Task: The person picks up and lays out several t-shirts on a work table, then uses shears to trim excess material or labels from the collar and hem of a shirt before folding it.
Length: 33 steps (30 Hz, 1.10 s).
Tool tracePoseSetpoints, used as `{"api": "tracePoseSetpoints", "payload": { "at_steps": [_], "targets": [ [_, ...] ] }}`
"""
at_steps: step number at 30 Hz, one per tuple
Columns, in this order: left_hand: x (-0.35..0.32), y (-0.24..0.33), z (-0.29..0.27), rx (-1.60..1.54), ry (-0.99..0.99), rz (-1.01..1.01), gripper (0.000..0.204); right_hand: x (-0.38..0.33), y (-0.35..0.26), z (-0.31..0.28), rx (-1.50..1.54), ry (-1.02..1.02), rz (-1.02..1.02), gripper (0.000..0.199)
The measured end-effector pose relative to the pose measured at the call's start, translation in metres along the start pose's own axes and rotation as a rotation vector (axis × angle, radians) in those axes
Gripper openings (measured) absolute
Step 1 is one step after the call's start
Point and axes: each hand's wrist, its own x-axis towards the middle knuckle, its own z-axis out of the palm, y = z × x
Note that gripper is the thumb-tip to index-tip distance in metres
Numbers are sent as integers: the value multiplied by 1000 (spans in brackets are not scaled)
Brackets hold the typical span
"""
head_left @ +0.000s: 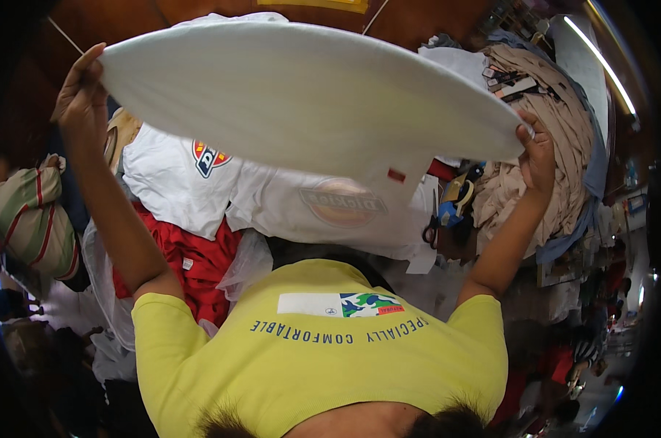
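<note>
I hold a white garment [308, 95] stretched between my hands, left hand [82, 102] pinching one edge, right hand [538, 157] clamped on the other. Below my grip lie white printed shirts [272, 193], a red shirt [191, 259], and beige cloth [556, 124] just beyond my right.

White printed shirts [199, 175] and a red garment [199, 263] crowd the table, beside stacked beige cloth [556, 146], scissors [431, 232] and a striped bag [31, 219].
</note>
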Motion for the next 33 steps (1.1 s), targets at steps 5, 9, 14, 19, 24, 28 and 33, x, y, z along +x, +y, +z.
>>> {"api": "tracePoseSetpoints", "payload": {
  "at_steps": [5,9,14,19,24,28,33],
  "targets": [
    [-21,62,-31,243,63,105,29,-2,-22,11,85,12,-143,28],
    [-31,59,-42,508,-25,13,34,21,-9,47,-45,-30,-89,40],
    [13,-29,-97,961,-233,-506,36,127,69,103,-607,-477,208,34],
    [163,-42,-189,978,33,-160,23,288,48,170,-449,-86,-373,17],
    [238,-69,-195,1261,306,-34,24,361,45,221,-283,25,-444,22],
    [254,-94,-285,1232,211,25,28,381,107,290,-343,42,-382,21],
    [173,-266,-204,690,142,-541,59,336,251,305,-593,23,-140,20]
  ]
}}
